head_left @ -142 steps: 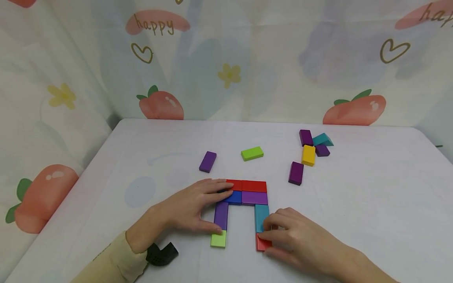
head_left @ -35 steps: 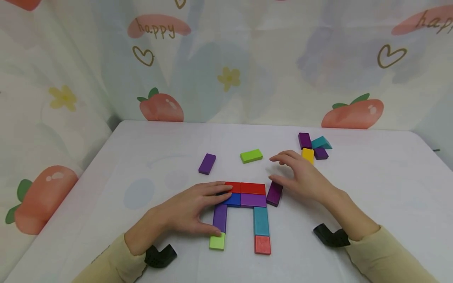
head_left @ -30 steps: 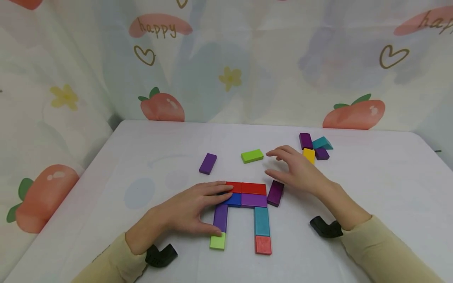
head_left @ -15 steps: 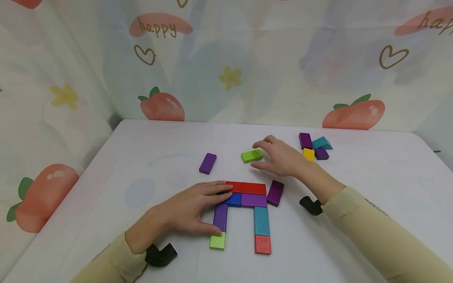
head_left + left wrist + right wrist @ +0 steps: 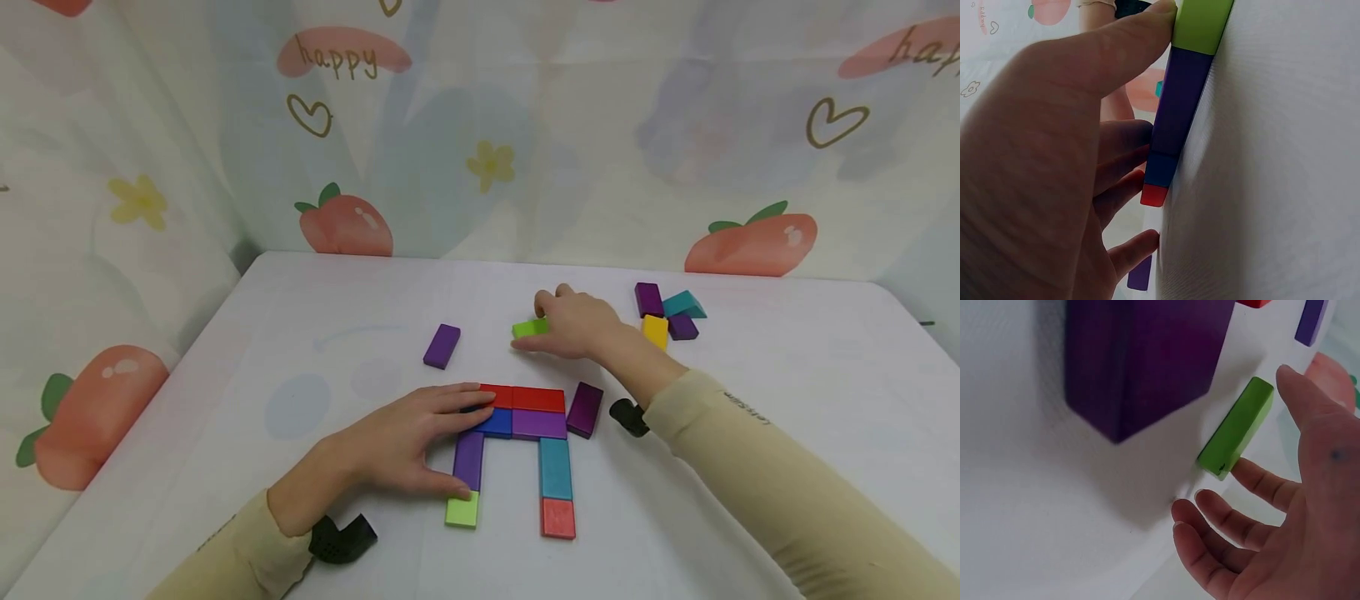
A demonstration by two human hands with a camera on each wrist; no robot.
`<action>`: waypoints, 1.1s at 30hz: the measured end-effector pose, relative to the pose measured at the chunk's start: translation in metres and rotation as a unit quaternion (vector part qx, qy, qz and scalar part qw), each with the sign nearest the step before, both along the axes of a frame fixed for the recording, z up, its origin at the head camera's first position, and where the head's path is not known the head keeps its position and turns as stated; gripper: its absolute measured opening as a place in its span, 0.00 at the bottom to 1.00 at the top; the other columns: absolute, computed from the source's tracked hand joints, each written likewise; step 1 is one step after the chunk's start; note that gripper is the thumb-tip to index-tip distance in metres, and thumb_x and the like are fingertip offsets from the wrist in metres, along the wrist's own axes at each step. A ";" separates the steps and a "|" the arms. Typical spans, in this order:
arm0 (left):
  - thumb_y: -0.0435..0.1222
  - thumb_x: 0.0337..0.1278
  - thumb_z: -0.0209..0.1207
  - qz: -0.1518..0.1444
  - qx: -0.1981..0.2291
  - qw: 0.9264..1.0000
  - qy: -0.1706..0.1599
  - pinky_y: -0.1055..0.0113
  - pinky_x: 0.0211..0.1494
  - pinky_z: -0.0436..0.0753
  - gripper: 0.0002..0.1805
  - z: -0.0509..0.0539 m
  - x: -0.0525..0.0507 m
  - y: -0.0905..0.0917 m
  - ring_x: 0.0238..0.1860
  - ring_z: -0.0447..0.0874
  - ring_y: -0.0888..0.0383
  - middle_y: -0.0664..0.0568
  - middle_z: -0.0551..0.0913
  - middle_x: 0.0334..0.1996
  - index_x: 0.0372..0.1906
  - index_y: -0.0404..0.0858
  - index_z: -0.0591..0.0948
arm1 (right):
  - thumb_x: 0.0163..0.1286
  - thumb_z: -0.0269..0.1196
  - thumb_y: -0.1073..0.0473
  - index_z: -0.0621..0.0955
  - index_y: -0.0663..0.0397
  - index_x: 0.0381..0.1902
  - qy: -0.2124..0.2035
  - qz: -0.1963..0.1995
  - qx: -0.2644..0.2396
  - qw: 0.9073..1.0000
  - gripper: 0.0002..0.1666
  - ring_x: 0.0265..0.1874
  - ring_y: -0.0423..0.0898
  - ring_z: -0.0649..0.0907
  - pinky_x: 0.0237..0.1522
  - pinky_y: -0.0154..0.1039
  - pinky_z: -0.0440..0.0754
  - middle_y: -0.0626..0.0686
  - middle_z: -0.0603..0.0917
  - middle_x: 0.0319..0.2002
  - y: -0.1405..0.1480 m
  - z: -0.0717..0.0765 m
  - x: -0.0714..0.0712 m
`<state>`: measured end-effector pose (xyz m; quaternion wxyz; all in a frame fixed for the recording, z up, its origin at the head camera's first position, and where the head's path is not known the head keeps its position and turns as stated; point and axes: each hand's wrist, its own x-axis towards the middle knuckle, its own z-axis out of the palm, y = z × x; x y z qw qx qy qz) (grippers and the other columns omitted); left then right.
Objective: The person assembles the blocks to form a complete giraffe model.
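My left hand (image 5: 397,437) lies with spread fingers on the left side of a flat block arrangement. Its fingertips rest on a red block (image 5: 498,395) and a blue block (image 5: 498,423); its thumb touches a light green block (image 5: 462,512). In the left wrist view, the hand (image 5: 1041,144) is beside a purple block (image 5: 1179,100). My right hand (image 5: 573,323) is around a lime green block (image 5: 529,328), partly covering it. In the right wrist view, the thumb stands slightly off that block (image 5: 1238,428), and a fingertip of the hand (image 5: 1285,506) is at its lower end.
A dark purple block (image 5: 585,409) lies right of the arrangement, under the right forearm. Another purple block (image 5: 442,346) is at the back left. Farther right are a yellow block (image 5: 655,331), a teal triangular block (image 5: 684,305) and two dark purple ones.
My right hand has moved left from beside the dark purple block to the lime green block, its fingers now on both sides of it. My left hand has stayed in place.
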<state>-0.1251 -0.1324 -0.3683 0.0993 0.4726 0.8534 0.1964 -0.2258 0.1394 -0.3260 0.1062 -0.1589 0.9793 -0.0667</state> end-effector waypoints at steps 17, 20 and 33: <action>0.65 0.56 0.64 0.008 -0.003 1.000 -0.001 0.56 0.76 0.58 0.48 0.000 0.002 -0.001 0.78 0.48 0.62 0.60 0.57 0.78 0.77 0.45 0.66 | 0.67 0.62 0.41 0.78 0.61 0.55 0.004 -0.012 0.007 1.000 0.31 0.37 0.55 0.80 0.42 0.48 0.83 0.63 0.78 0.47 -0.007 -0.003 -0.001; 0.64 0.56 0.64 0.004 0.001 1.000 0.003 0.57 0.77 0.57 0.48 0.000 0.001 -0.001 0.78 0.48 0.62 0.60 0.57 0.78 0.77 0.44 0.66 | 0.67 0.63 0.45 0.78 0.62 0.55 -0.002 -0.008 -0.017 1.000 0.29 0.38 0.55 0.80 0.44 0.49 0.83 0.63 0.78 0.48 -0.003 -0.001 -0.001; 0.64 0.57 0.63 -0.002 0.003 1.000 0.003 0.56 0.77 0.57 0.48 0.001 0.000 0.000 0.78 0.47 0.62 0.59 0.57 0.78 0.77 0.44 0.66 | 0.63 0.71 0.50 0.79 0.63 0.57 -0.014 0.014 -0.119 0.993 0.30 0.49 0.56 0.78 0.52 0.51 0.82 0.62 0.80 0.53 0.040 0.011 0.015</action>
